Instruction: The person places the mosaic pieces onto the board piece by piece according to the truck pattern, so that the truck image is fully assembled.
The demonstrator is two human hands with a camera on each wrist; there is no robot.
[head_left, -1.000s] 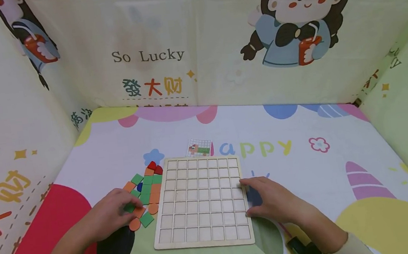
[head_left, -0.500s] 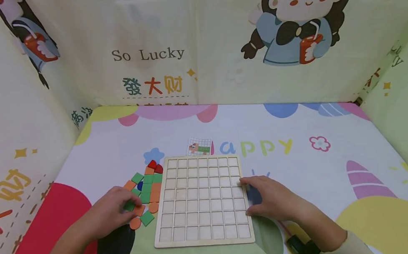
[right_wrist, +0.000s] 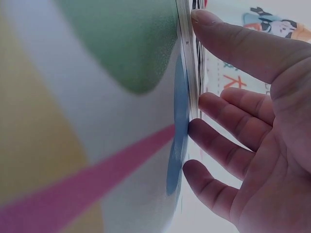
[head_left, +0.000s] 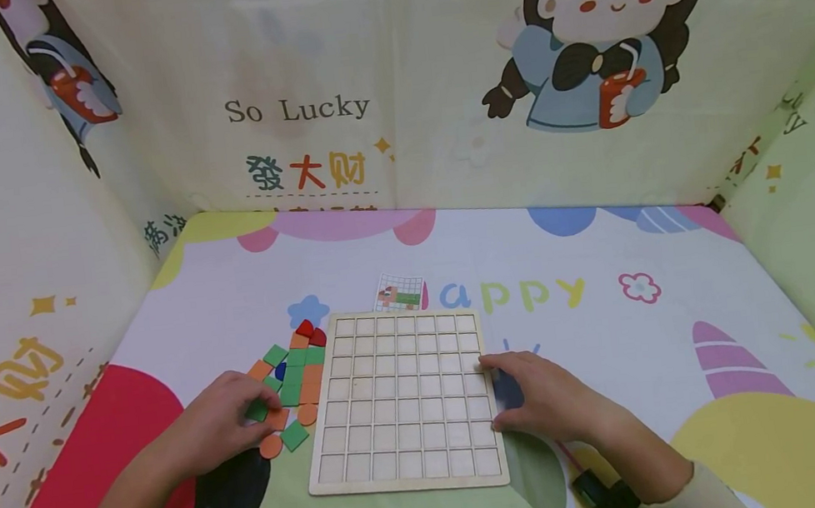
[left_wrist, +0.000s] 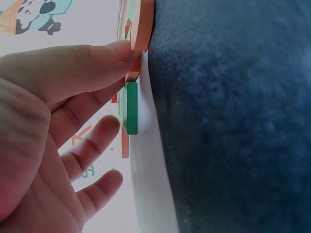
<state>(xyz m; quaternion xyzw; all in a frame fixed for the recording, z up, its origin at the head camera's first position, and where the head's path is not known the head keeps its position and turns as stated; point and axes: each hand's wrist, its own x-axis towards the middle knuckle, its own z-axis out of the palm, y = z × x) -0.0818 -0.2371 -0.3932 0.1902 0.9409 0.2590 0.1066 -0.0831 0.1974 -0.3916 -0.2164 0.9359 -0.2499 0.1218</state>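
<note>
The right hand [head_left: 548,397], fingers apart, could bump the pale wooden grid board [head_left: 403,401] askew; the left hand [head_left: 216,424], grip unclear, might brush the flat orange square tile [head_left: 278,420] away.

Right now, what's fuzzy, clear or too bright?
Head view: the square, pale wooden grid board looks crisp; left wrist view: the dark printed patch is blurry; right wrist view: the pink printed stripe is soft, the white background below the bare right hand washed out.

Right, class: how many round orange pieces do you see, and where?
2: one disc beside the board's left edge, another disc at the pile's near end, by the left hand. That hand may hide more.
</note>
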